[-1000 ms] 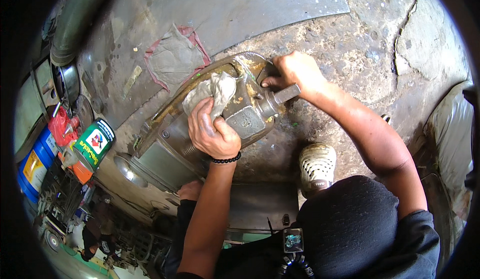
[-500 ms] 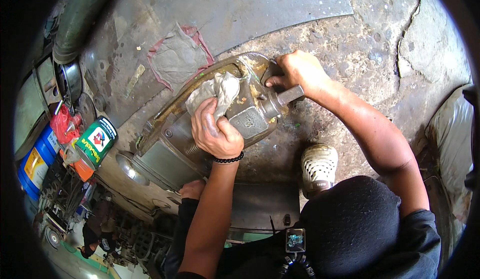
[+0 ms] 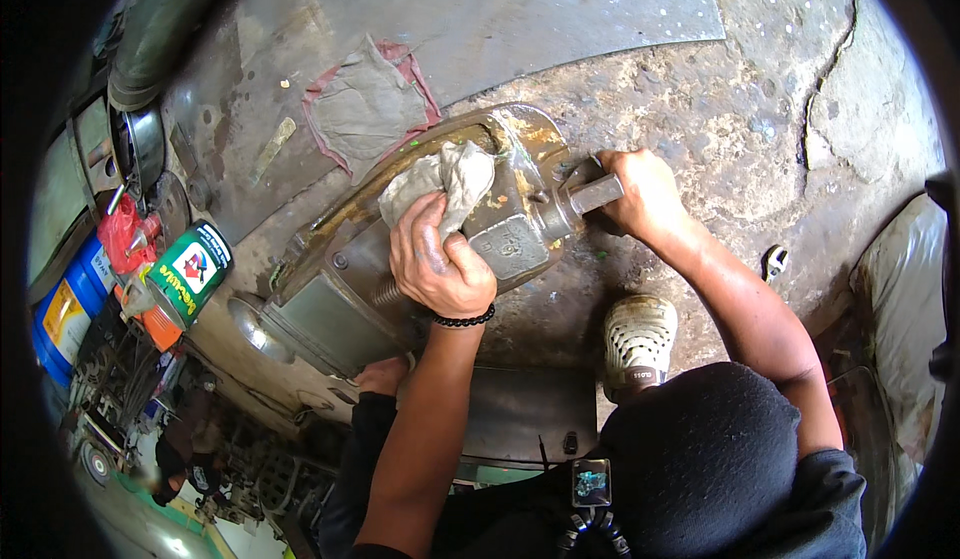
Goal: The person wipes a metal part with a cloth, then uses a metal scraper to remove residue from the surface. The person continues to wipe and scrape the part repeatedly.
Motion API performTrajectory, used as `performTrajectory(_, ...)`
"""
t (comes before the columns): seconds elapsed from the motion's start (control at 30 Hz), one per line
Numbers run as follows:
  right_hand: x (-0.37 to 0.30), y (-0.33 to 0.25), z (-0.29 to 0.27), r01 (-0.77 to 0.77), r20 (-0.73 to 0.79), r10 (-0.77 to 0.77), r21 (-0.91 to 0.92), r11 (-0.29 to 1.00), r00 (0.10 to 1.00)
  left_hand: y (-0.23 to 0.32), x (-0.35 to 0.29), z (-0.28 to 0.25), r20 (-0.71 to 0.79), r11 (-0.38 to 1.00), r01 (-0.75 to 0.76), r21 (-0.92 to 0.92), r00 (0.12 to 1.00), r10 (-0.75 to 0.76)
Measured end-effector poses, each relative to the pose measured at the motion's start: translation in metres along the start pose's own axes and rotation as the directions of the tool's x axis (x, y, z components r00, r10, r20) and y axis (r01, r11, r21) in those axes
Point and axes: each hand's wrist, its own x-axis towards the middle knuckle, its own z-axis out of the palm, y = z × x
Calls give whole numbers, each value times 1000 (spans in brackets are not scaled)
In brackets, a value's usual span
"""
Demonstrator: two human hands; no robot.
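A heavy grey metal machine vise [image 3: 325, 324], stained with brown grease, lies slantwise on the floor. My left hand [image 3: 440, 264], a black bead bracelet at its wrist, has its fingers closed on a crumpled off-white rag [image 3: 440, 184], which rests on the vise's top. Beside the square screw end [image 3: 597, 194] of the vise, my right hand [image 3: 645, 194] is closed round a dark flat piece [image 3: 580, 171]. Its shape is mostly hidden by the fingers and the screw end, so its kind is unclear.
A grey cloth with red edging [image 3: 365, 109] lies beyond the vise, partly on a metal sheet [image 3: 600, 4]. At left stand a green can [image 3: 190, 274] and a blue container [image 3: 70, 309]. A wrench [image 3: 775, 262] lies right of my forearm. Another person [image 3: 185, 449] is at lower left.
My right hand has moved nearer to me and rightward, taking the dark piece along the screw end. The left hand stays on the rag. The wrench now shows beside my right forearm.
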Motion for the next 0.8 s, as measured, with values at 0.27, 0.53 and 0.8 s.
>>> performTrajectory(0.27,8,-5,-7,-59,32,56,83,995,998,2,1,-1,1,1000,9,19,1000,-9)
performTrajectory(0.53,12,-3,-18,-151,95,133,224,963,987,1,0,0,-5,1000,16,6,1000,-15)
performTrajectory(0.8,-1,10,-23,-60,-77,67,90,994,995,2,-2,-4,-25,1000,16,16,1000,-16)
